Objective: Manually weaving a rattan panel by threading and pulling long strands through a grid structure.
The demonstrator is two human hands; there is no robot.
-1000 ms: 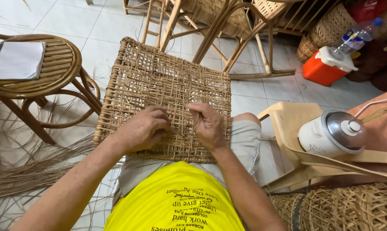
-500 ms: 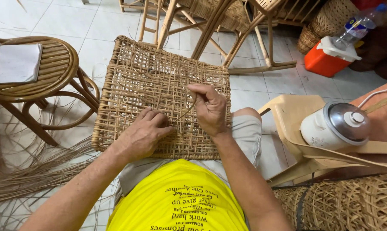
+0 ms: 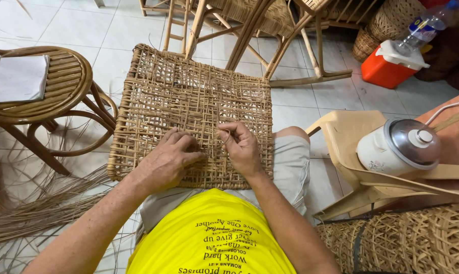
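Mid-weave: woven rattan panel (image 3: 189, 106) lies on the person's lap at frame centre. Left hand (image 3: 171, 155) presses flat on the weave, fingers spread; right hand (image 3: 242, 147) pinches a thin cane strand (image 3: 220, 136). Next move likely calls for threading that strand under a crossing. Right side: white lidded cooker pot (image 3: 399, 147), contents hidden; orange cooler box (image 3: 389, 63), upper right, lid on.

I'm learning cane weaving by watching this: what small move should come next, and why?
Probably draw the strand pinched in the right hand through and snug, since the left hand lies flat, steadying the woven panel beside it.
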